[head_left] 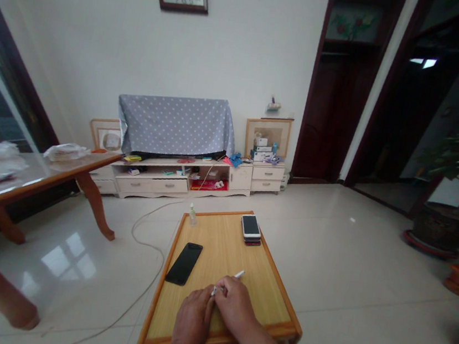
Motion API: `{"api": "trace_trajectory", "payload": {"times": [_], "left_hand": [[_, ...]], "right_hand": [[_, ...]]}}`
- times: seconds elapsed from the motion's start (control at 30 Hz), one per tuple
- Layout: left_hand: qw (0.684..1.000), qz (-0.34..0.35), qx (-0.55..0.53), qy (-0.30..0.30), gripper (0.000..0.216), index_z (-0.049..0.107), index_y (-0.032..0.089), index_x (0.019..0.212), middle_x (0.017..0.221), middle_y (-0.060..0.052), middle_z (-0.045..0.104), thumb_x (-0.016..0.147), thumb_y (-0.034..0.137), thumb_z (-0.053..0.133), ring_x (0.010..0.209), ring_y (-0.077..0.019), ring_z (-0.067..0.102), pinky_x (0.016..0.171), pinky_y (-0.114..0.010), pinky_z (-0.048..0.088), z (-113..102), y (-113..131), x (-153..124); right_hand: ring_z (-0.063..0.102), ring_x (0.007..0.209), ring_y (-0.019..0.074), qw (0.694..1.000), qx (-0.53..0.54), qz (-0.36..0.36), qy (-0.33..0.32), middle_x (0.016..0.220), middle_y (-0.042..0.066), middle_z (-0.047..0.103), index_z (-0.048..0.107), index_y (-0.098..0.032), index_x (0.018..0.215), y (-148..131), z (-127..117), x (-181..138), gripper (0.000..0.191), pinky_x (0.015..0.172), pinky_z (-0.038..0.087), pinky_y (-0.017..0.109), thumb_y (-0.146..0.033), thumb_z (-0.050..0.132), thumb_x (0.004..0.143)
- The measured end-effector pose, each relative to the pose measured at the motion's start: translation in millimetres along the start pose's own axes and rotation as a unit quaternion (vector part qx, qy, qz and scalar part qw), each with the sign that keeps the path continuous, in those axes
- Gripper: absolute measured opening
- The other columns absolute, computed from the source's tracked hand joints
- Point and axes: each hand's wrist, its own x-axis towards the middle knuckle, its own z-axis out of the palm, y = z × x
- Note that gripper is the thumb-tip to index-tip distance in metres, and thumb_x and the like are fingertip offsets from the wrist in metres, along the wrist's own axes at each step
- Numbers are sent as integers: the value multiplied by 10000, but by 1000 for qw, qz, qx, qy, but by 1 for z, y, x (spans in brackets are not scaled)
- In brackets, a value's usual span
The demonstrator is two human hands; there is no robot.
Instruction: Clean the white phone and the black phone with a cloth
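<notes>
Basically slim wht. obj. (240, 274), part-hidden

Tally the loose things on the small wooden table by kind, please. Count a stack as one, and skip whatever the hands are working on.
Lone black phone: 1
Stack topped by a white phone: 1 (lower layers unclear)
Small clear bottle: 1
Total: 3
Skipped: white item between the left hand and right hand.
</notes>
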Motion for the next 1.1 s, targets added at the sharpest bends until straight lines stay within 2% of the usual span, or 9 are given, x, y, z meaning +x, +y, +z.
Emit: {"api": "trace_trajectory", "payload": {"times": [0.1,0.3,0.4,0.57,0.63,0.8,0.87,1.1], "left_hand": [[1000,-1,6,-4,368,625,245,1237,1093,-84,722,1007,370,366,1028,-219,665,903,-355,522,0,-1,0],[1000,-13,7,5,383,628,225,1230,1096,-97,722,1006,401,371,1036,-227,663,925,-372,519,4,-1,-1],[1000,-14,0,-1,381,626,229,1235,1120,-92,718,1008,389,365,1049,-225,656,937,-376,513,5,-1,0],[1000,-2,-7,-11,360,635,225,1232,1126,-95,718,989,331,393,1040,-224,658,921,-360,519,2,0,1],[1000,0,-9,-5,355,638,233,1229,1115,-90,721,989,326,394,1027,-218,663,905,-347,525,0,1,1],[1000,-2,-2,16,358,636,240,1224,1093,-86,727,1001,381,395,1018,-216,668,909,-351,527,2,1,0],[1000,-5,2,19,366,634,230,1223,1089,-91,727,1003,390,389,1021,-220,668,918,-360,524,4,1,0],[1000,8,3,7,356,634,234,1225,1137,-90,716,1001,352,384,1052,-222,656,927,-361,520,3,0,0]], "right_hand": [[590,712,141,1000,2,18,7,739,4,668,676,-204,736,5,-4,5,134,647,362,218,-138,565,774],[574,656,145,995,-16,73,64,680,3,648,663,-201,720,24,-36,25,156,595,337,227,-161,538,803],[578,700,146,997,-25,42,61,719,11,654,650,-200,707,13,-25,15,150,635,347,224,-139,547,797],[589,739,140,1000,-19,8,7,780,9,669,651,-206,748,-9,7,-8,150,654,346,216,-115,545,803],[592,735,143,1000,-13,20,4,773,8,672,654,-207,750,-7,6,-6,142,644,345,217,-119,552,796],[582,653,150,995,-5,79,53,668,-2,653,649,-204,719,15,-27,18,147,598,341,231,-147,541,801],[577,640,153,994,-12,89,65,659,-1,650,649,-207,718,17,-33,21,158,590,340,235,-155,531,810],[603,724,149,1000,1,22,11,754,10,684,659,-212,732,-5,-3,-1,150,642,359,224,-128,545,782]]}}
